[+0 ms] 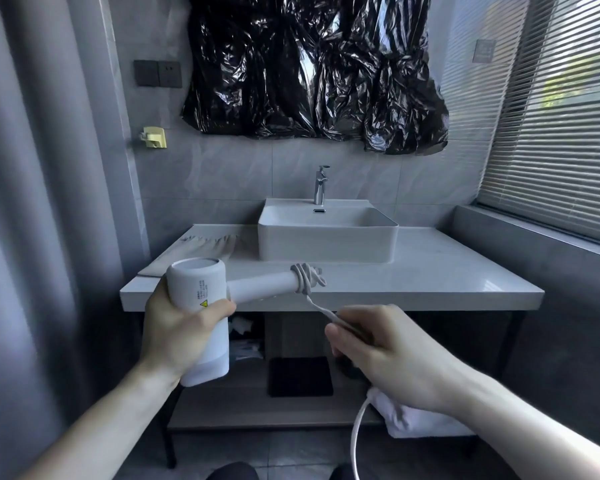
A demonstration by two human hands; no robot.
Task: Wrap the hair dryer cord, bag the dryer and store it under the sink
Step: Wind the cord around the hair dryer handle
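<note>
Your left hand (pixel 181 327) grips the dryer (pixel 201 317); right hand (pixel 378 344) pinches the cord (pixel 321 310). Coils (pixel 305 278) sit at the handle's far tip — slack tension, they slide off.

Hair dryer (pixel 201 306) in left hand (pixel 179 332): white body, paler lilac-white band at its lower end, grey print and a small yellow warning triangle beside the thumb. Cord (pixel 307 278): off-white, coiled at the handle end, running to right hand (pixel 387 355). Desk (pixel 447 271) beyond both hands: pale grey-white. Sink (pixel 326 233): white; tap (pixel 320 185) chrome. Cloth bag (pixel 201 247) above left hand: beige. Shelf (pixel 257 410) below hands: grey-brown, carrying a black mat (pixel 300 375) and white folded cloth (pixel 416 417) under right hand. Wall sheet (pixel 312 64): glossy black.
</note>
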